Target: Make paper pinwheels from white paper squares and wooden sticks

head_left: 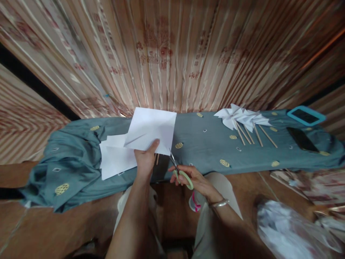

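My left hand [146, 158] pinches a square sheet of white paper [152, 126] by its near edge, thumb on top. In my right hand [190, 178] is a pair of scissors [185, 179] with light green handles, fingers through the loops. Their blades point up at the near right corner of the sheet; whether they touch it I cannot tell for sure. More white sheets [114, 162] lie on the cloth to the left, partly under the held one. Thin wooden sticks [157, 159] show just right of my left hand, mostly hidden.
A grey-green cloth [207, 158] with pineapple prints covers the long bench. Several white paper pinwheels [242, 118] on sticks lie right of centre. A blue-framed device [306, 115] and a dark phone [302, 139] lie at the far right. A plastic bag [285, 230] sits on the floor; a curtain [167, 54] hangs behind.
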`<state>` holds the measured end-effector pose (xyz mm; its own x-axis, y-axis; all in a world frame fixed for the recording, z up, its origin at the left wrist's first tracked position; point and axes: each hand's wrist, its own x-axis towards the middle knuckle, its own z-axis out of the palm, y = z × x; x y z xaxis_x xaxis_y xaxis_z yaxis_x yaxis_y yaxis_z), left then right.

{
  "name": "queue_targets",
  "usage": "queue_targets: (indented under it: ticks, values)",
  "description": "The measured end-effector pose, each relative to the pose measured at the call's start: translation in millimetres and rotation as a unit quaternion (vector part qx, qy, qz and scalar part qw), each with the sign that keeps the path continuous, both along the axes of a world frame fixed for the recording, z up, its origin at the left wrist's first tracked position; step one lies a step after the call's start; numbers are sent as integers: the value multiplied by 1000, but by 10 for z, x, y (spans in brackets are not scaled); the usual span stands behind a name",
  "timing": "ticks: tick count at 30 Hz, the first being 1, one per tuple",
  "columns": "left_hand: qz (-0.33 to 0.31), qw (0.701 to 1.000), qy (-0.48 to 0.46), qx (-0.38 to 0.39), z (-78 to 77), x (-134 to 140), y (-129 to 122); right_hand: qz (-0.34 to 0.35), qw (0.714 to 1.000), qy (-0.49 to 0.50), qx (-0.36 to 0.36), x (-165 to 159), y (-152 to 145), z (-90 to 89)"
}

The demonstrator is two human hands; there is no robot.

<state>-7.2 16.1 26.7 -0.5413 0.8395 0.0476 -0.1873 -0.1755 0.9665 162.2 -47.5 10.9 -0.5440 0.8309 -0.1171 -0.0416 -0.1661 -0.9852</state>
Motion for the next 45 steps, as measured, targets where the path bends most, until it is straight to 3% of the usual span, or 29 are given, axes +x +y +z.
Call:
queue_targets:
  ticks: [12,29,45]
  values:
    - [-37,999,13,16,17,46,-29,-12,1000,7,13,-24,51,35]
    - [-13,1000,7,-17,36,72,-45,-22,1000,4,7,-35,47,39]
    - [-48,998,13,-29,42,74,-68,-21,1000,-6,1,-25,48,50]
